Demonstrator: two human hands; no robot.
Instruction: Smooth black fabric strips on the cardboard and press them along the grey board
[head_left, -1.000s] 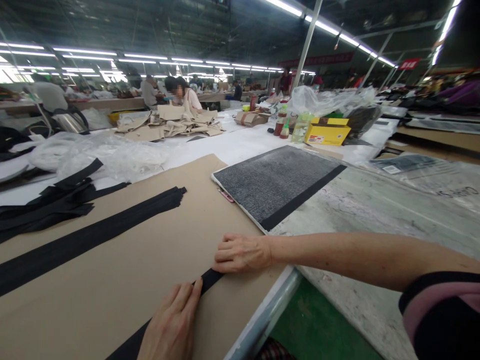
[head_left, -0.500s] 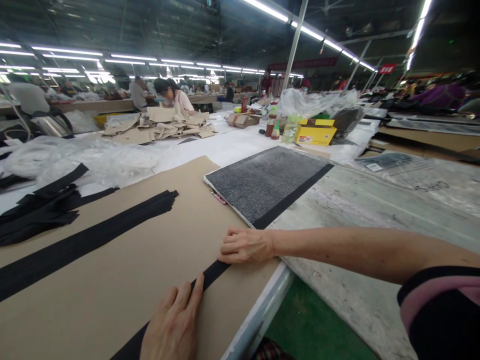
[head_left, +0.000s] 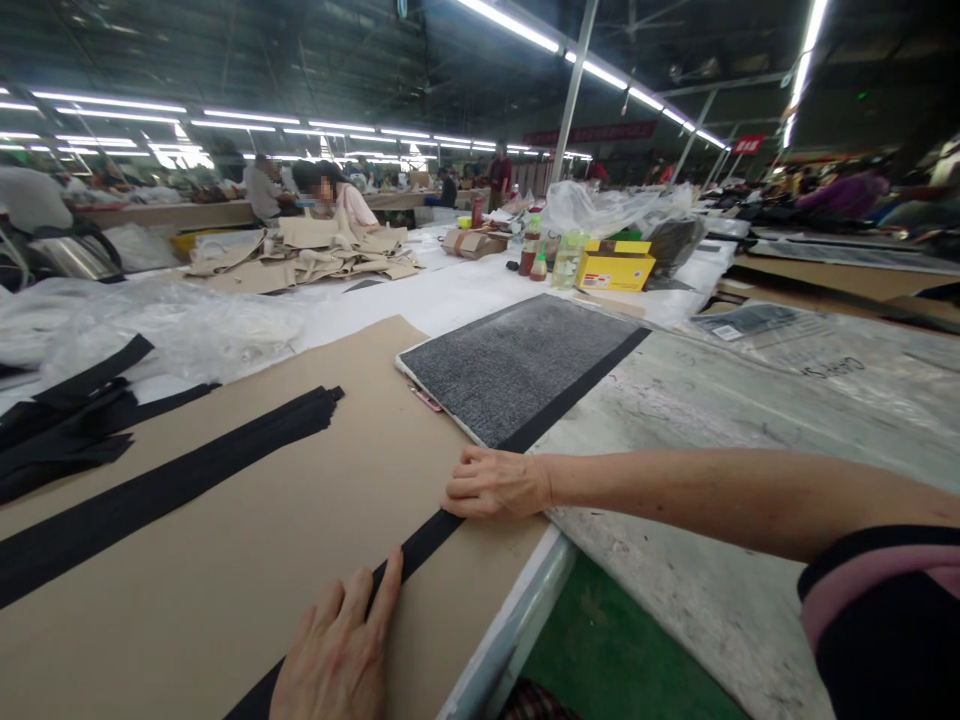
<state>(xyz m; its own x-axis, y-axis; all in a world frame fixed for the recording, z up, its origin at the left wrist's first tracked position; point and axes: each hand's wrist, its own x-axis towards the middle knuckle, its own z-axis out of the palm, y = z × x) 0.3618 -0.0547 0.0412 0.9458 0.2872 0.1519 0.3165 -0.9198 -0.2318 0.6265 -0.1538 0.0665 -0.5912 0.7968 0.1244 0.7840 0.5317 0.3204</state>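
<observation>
A narrow black fabric strip (head_left: 431,540) runs diagonally across the tan board (head_left: 300,540) in front of me. My left hand (head_left: 337,640) lies over the strip's nearer part, fingers stretched out and the index fingertip on its edge. Farther along, my right hand (head_left: 496,484) is closed over the strip with curled fingers; its thumb is hidden. Just beyond that hand lies a dark grey textured pad (head_left: 525,365) with a smooth black band (head_left: 574,390) along its edge. More black strips (head_left: 187,470) lie stacked to the left on the board.
A pile of black fabric pieces (head_left: 67,430) and clear plastic bags (head_left: 187,325) lie at left. Behind are tan cut pieces (head_left: 307,250), small bottles (head_left: 538,262) and a yellow box (head_left: 615,266). A worn grey tabletop (head_left: 675,420) adjoins on the right. Another person (head_left: 349,200) sits across the table.
My right hand has slid a little along the strip toward the grey pad, widening the gap between my hands. My left hand stays nearly in place. The view has shifted slightly right.
</observation>
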